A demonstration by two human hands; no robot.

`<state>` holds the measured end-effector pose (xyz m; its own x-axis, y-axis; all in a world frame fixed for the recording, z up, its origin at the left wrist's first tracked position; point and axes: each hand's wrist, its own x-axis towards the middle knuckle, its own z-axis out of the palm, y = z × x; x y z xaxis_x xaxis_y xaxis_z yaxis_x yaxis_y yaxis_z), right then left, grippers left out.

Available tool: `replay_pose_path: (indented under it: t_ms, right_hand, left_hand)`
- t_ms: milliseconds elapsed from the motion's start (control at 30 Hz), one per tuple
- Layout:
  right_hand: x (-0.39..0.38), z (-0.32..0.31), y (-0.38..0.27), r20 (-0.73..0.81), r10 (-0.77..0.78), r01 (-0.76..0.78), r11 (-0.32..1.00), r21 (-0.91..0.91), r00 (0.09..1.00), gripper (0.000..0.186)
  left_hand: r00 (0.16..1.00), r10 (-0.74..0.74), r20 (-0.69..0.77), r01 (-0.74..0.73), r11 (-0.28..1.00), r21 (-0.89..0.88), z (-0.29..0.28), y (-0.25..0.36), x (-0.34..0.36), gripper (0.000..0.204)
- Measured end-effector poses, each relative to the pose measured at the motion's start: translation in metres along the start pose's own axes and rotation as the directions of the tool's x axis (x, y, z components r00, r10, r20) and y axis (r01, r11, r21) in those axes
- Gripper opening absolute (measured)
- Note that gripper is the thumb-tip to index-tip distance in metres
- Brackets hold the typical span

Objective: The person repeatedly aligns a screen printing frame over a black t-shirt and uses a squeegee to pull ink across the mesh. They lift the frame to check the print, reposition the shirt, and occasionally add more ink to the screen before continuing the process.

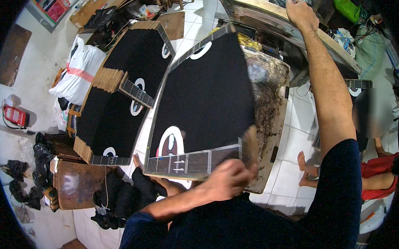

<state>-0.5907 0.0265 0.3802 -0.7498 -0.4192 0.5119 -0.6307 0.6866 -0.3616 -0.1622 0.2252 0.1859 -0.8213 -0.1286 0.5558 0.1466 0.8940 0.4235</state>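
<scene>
Black panel could bend beyond the left grip, pinching only its edge, while the right grip clasps a frame.

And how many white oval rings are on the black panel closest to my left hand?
2 on the black panel: one ring at its far end, another ring at its near end. The left hand is over one corner, but probably hides none.

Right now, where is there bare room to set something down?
There's a bare strip of stained worktop right of the black panel, and white floor tiles between worktop and your right forearm. The left is crowded: stacked panels, a white bag.
</scene>
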Motion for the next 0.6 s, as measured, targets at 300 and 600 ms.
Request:
replay_pose_path:
  t_ms: [300,600]
  right_hand:
    - [0.009,0.007,0.005,0.158,-0.010,0.020,0.998,-0.060,0.987,0.059]
    - [0.008,0.005,0.003,0.144,0.027,-0.011,0.994,-0.108,0.989,0.057]
  left_hand:
    - [0.905,-0.140,0.402,0.129,0.990,0.056,0.122,-0.069,-0.062,0.051]
    - [-0.276,-0.849,-0.450,0.953,-0.301,-0.017,-0.074,-0.240,-0.342,0.067]
